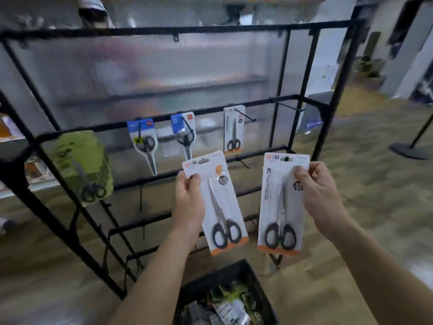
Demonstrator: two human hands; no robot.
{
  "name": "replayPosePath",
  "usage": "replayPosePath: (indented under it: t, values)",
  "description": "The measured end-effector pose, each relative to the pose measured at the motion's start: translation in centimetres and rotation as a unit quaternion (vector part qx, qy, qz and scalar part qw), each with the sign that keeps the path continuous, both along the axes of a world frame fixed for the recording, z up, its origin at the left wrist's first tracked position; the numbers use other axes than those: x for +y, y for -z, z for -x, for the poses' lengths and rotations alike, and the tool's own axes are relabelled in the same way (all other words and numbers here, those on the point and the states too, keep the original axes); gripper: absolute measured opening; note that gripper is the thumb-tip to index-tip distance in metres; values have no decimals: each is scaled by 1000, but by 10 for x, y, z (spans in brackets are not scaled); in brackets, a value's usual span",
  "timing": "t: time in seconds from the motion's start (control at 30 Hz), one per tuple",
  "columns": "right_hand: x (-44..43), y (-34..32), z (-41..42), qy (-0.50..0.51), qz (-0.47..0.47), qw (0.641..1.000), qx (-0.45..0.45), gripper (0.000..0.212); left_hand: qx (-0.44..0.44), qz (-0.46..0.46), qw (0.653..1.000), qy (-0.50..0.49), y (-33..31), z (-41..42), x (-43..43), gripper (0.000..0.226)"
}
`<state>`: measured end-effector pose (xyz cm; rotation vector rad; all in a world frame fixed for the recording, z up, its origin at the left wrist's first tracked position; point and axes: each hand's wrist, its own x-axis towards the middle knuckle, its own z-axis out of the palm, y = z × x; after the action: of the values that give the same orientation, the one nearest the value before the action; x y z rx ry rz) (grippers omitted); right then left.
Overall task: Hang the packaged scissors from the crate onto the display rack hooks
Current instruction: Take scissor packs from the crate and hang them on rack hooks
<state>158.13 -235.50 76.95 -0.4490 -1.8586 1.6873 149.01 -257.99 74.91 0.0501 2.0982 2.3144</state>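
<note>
The left pack (219, 207) and right pack (280, 207) are hovering just before the display rack (145, 31). The left hand (188, 200) and right hand (321, 195) are each pinching one. With neither hand free to steady a hook (241, 160), a pack could be missing it and dropping.

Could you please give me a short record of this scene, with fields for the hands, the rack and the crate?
left hand: pinches a white-and-orange scissors pack by its upper left edge
right hand: pinches a second pack near its top right
rack: black frame; one green pack, two blue packs and one white pack hang on it
free hooks: at least two, near the white pack
crate: black, below the hands, more packs inside
</note>
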Motion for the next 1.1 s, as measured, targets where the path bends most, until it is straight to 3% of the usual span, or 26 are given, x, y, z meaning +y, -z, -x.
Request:
replayPosePath:
  t: [0.07, 0.2, 0.47, 0.77, 0.93, 1.1]
  values:
    - [-5, -9, -4, -12, -16, 1000, 4, 22, 13, -4, 1000, 2, -5, -9, -8, 30]
    - [-6, -31, 0, -15, -28, 999, 27, 14, 60, 18, 998, 0, -21, -19, -3, 18]
    - [43, -40, 77, -57, -28, 998, -5, 18, 110, 44, 993, 23, -45, 13, 56, 20]
    - [119, -18, 190, -160, -18, 986, -50, 21, 85, 36, 994, -61, -48, 82, 133, 16]
    - [137, -5, 240, -171, -6, 983, -64, 30, 73, 34, 989, -122, -35, 100, 154, 15]
    - [139, 14, 264, -201, 8, 977, -69, 26, 45, 43, 986, -155, -22, 107, 171, 17]
